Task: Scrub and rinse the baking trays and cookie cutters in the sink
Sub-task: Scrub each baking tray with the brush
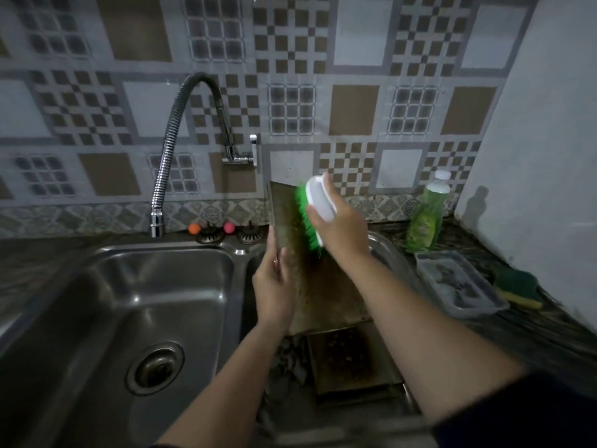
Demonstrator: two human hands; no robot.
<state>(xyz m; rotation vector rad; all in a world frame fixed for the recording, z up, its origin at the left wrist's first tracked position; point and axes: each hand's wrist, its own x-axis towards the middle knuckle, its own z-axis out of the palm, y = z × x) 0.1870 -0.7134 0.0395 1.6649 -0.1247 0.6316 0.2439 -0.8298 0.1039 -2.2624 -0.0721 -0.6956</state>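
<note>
- Baking tray [310, 286]: held tilted, near upright, over the right basin of the double sink [239, 253]. Likely stiff, thin metal, light, slippery when wet, with hard edges.
- Left hand [274, 286]: fingers wrapped around the tray's left edge.
- Right hand [339, 227]: fingers curled around the scrub brush [315, 211], green bristles against the tray's upper face.
- Second tray [349, 360]: lies flat at the basin's near edge.
- Dish soap bottle [426, 218]: on the counter, right rear corner.

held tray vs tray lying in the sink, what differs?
The held tray stands tilted up on edge; the lower tray lies flat in the right basin. The left hand grips the held tray while the right hand presses a brush on it; nothing touches the lower tray. Both look stained brown.
</note>
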